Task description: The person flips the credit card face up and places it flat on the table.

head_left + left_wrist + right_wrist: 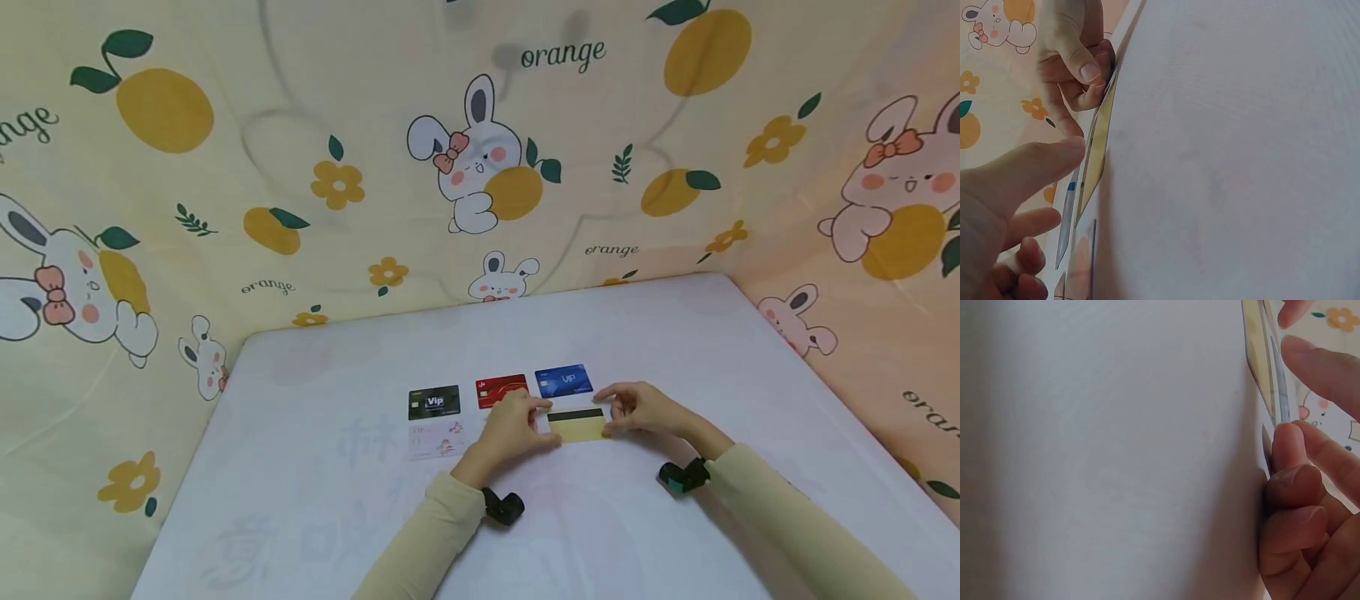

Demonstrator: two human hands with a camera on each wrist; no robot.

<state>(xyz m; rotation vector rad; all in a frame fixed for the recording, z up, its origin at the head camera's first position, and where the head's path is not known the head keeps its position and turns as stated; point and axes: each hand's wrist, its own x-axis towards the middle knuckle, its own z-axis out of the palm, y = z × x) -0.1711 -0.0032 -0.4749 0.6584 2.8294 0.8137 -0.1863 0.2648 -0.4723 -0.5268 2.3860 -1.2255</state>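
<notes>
A gold card with a black stripe lies on the white table, in front of a blue VIP card. At its left end is my left hand, with thumb and index finger spread by the near and far corners. My right hand is at the other end; its index finger reaches past the far corner while other fingertips touch the near corner. In the left wrist view the left thumb is straight, partly hiding the gold card. Left of the blue card lies a red card, partly hidden by the left hand.
A black Vip card lies at the left of the group, with a pale pink card just in front of it. The white tabletop meets a printed cloth of rabbits and oranges at the back and sides.
</notes>
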